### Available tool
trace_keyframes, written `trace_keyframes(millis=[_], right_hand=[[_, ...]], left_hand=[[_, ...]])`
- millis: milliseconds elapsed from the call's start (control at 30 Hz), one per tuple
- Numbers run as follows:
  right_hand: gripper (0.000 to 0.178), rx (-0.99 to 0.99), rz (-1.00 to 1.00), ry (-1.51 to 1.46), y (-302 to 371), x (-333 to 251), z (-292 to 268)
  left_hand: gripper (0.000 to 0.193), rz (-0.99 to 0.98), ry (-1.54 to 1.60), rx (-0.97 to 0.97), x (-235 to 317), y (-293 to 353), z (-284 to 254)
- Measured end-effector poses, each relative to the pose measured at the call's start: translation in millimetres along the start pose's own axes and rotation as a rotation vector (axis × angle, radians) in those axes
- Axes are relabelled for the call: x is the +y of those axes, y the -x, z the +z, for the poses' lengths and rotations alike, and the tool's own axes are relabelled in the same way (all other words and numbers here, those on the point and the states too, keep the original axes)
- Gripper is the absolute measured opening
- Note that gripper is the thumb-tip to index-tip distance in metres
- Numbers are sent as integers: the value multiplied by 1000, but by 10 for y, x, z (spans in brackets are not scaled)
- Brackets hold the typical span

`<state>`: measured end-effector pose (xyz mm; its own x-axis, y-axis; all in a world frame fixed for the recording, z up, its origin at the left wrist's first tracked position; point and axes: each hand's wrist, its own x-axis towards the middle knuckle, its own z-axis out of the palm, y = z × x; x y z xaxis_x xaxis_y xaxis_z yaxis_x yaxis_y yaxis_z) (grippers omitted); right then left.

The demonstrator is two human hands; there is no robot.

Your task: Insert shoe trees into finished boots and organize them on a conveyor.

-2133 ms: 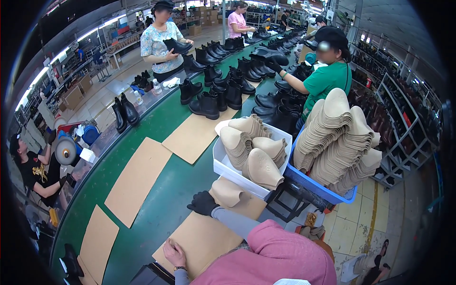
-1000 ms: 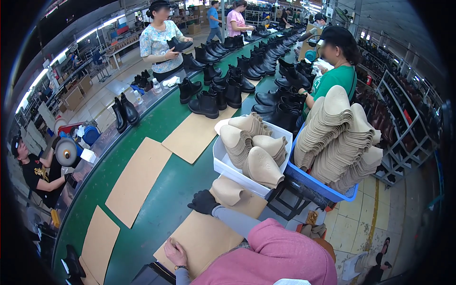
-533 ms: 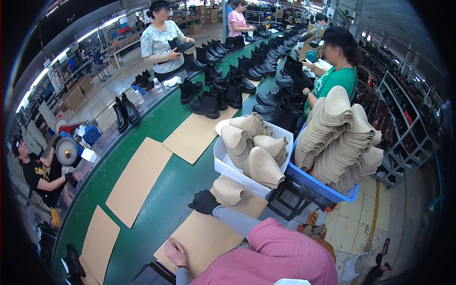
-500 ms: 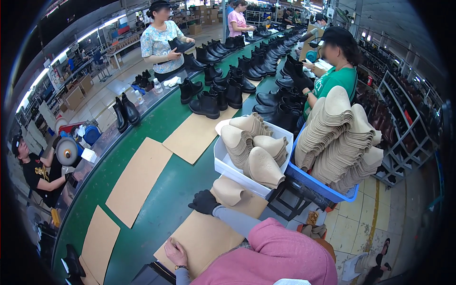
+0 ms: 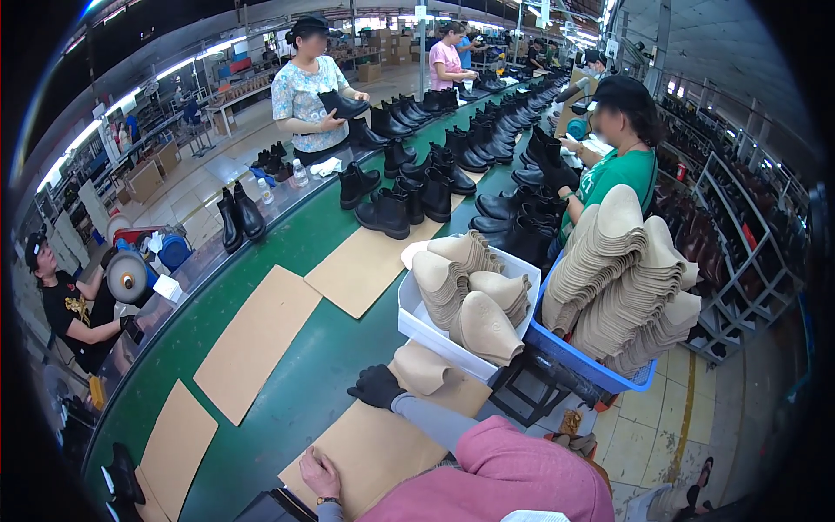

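Note:
A tan cardboard sheet (image 5: 396, 452) lies on the near part of the green belt, partly covered by my pink sleeve. My bare left hand (image 5: 319, 474) rests on its left edge, fingers stretched out and a little bent. In a black glove, my right hand (image 5: 376, 386) lies at the sheet's far edge, its fingers loosely bent and apart, with nothing seen in them. Just beyond that glove is a curved, moulded beige piece (image 5: 421, 366). Behind it, a white box (image 5: 439, 341) holds nested stacks of similar pieces (image 5: 485, 326).
A blue basket (image 5: 591, 370) of taller beige stacks stands right of the box. More cardboard sheets (image 5: 257, 335) and rows of black ankle boots (image 5: 383, 213) line the green belt (image 5: 335, 357). Co-workers stand along both sides, one in green (image 5: 613, 170) handling boots.
The view has shifted slightly, so the scene sits a little lower. Both my hands stay on the cardboard sheet. The co-worker in the patterned top has tilted the boot in their hands.

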<state>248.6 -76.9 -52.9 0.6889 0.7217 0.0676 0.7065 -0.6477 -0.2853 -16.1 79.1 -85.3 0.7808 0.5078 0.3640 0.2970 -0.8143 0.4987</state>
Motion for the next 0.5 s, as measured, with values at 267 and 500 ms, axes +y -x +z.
trace_keyframes(millis=[267, 500], right_hand=[[47, 45, -22, -39, 3, -5, 6], [46, 58, -21, -57, 19, -18, -39]], left_hand=[[38, 7, 0, -2, 0, -5, -18], [38, -4, 16, -3, -37, 11, 10]])
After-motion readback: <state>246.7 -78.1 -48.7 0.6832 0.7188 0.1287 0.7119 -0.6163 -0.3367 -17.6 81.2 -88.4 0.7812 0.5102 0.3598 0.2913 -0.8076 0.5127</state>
